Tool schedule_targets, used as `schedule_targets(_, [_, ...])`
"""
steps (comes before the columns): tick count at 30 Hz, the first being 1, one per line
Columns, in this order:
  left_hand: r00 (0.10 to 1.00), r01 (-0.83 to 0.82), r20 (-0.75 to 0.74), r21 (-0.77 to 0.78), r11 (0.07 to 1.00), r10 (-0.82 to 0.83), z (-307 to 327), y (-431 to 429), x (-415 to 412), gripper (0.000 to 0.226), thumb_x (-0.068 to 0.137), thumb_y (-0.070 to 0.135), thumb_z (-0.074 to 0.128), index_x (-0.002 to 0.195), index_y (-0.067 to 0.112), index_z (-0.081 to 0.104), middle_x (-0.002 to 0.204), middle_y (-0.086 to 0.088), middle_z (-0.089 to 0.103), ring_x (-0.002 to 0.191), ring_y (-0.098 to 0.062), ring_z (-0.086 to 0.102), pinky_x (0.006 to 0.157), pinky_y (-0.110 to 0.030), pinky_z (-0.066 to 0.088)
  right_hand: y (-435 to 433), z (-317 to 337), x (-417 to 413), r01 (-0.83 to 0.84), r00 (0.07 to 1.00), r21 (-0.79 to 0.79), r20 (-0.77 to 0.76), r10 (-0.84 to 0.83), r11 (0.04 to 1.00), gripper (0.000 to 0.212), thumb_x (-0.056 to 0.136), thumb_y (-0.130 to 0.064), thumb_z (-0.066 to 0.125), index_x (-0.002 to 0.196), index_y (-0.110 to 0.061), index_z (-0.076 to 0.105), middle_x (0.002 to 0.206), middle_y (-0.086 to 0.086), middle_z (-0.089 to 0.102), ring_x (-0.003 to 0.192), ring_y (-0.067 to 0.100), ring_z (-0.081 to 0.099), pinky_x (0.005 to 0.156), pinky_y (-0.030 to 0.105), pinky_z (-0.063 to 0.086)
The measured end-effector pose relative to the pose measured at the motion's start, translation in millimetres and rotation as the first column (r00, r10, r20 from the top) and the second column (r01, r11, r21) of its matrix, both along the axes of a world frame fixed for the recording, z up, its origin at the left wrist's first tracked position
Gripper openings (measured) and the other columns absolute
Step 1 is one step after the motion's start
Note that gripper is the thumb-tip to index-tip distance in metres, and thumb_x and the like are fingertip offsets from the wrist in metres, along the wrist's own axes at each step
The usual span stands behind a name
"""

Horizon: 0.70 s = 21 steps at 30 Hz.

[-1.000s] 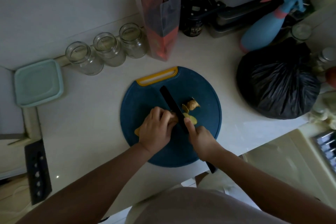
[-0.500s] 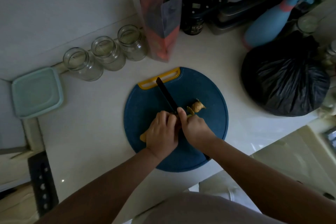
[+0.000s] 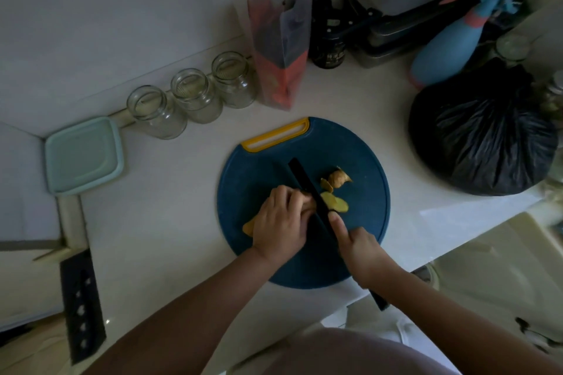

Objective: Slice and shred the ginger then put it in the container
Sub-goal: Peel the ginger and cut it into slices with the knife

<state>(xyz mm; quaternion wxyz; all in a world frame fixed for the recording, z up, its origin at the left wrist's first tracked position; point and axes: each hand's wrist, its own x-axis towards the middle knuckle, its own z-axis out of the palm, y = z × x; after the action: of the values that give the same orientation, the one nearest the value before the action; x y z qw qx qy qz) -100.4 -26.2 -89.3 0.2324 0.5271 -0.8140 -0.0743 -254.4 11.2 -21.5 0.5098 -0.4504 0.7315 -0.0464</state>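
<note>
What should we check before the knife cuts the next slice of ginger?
1. Left hand holds the ginger down on the cutting board: ok.
2. Left fingertips clear of the knife: cannot tell, they sit right beside the blade.
3. Right hand grips the knife handle, forefinger along the top: ok.
4. Cut slices lie on the blade's other side, away from the left hand: ok.
5. Teal container open for the ginger: not ok, its lid looks on.
</note>
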Motion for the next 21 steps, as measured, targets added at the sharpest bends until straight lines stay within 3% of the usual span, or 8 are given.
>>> schedule_targets(6, [0.999,-0.025,-0.03,-0.037,0.999,0.024,-5,2,-1,0.015,0.088,0.027,0.054,0.094,0.017,0.046,0.088,-0.005,0.053,0.08,-0.021,0.052,0.064,-0.029,0.043,-4,-7,7,-0.041,0.999,-0.025,-0.013,0.041,0.999,0.059,0.098,-0.055,0.026,0.063,-0.011,0.043,0.066,0.011,0.054,0.06,0.018,0.052,0.066,0.028,0.036])
schedule_targets(10, [0.999,-0.02,-0.04,-0.045,0.999,0.018,-9,2,-1,0.013,0.089,0.026,0.057,0.091,0.015,0.052,0.087,-0.005,0.053,0.078,-0.021,0.053,0.063,-0.03,0.043,-14,-6,9,-0.079,0.997,-0.014,-0.002,0.079,0.997,0.054,0.101,-0.051,0.026,0.062,-0.016,0.039,0.061,0.009,0.048,0.056,0.016,0.047,0.067,0.03,0.04])
schedule_targets(13, [0.999,-0.026,-0.038,-0.05,0.998,0.024,-12,3,-2,0.012,0.089,0.025,0.059,0.09,0.014,0.057,0.087,-0.005,0.054,0.077,-0.021,0.054,0.062,-0.031,0.044,-16,-5,12,-0.066,0.998,0.005,0.007,0.066,0.998,0.06,0.099,-0.055,0.025,0.064,-0.009,0.044,0.063,0.009,0.05,0.06,0.019,0.051,0.07,0.032,0.043])
schedule_targets(15, [0.999,-0.027,-0.036,-0.049,0.998,0.026,-13,2,-2,0.011,0.086,0.021,0.061,0.088,0.015,0.052,0.085,-0.005,0.053,0.075,-0.021,0.052,0.06,-0.031,0.045,-27,-2,17,-0.059,0.998,-0.003,0.006,0.059,0.998,0.061,0.101,-0.053,0.022,0.085,-0.004,0.055,0.075,0.01,0.052,0.078,0.028,0.057,0.078,0.036,0.044])
schedule_targets(16, [0.999,-0.023,-0.034,-0.047,0.999,0.022,-13,3,-2,0.012,0.084,0.02,0.059,0.086,0.015,0.049,0.084,-0.005,0.052,0.073,-0.021,0.051,0.059,-0.032,0.045,-33,-2,20,-0.015,1.0,-0.003,0.017,0.015,1.0,0.06,0.103,-0.049,0.021,0.106,-0.001,0.058,0.082,0.011,0.053,0.092,0.033,0.058,0.081,0.036,0.044])
schedule_targets(18, [0.999,-0.02,-0.036,-0.046,0.999,0.018,-12,4,-1,0.01,0.083,0.021,0.052,0.085,0.016,0.044,0.083,-0.005,0.051,0.073,-0.021,0.05,0.058,-0.031,0.045,-44,-5,25,0.121,0.989,0.037,0.084,-0.124,0.992,0.049,0.106,-0.036,0.021,0.147,-0.011,0.033,0.109,0.018,0.054,0.113,0.036,0.052,0.092,0.036,0.043])
schedule_targets(19, [0.999,-0.021,-0.033,-0.046,0.999,0.019,-11,3,-1,0.009,0.083,0.022,0.05,0.085,0.016,0.043,0.083,-0.005,0.051,0.073,-0.02,0.049,0.058,-0.03,0.045,-46,-7,27,0.1,0.992,0.034,0.075,-0.102,0.994,0.048,0.107,-0.033,0.019,0.153,-0.019,0.021,0.119,0.02,0.05,0.117,0.035,0.049,0.096,0.036,0.041])
schedule_targets(21, [1.0,-0.025,-0.019,-0.041,0.999,0.025,-11,4,0,0.008,0.083,0.023,0.047,0.086,0.017,0.042,0.083,-0.005,0.052,0.073,-0.02,0.049,0.058,-0.028,0.044,-46,-7,29,0.059,0.995,0.031,0.078,-0.061,0.998,0.048,0.105,-0.042,0.016,0.151,-0.031,0.025,0.113,0.016,0.049,0.112,0.029,0.051,0.09,0.032,0.039])
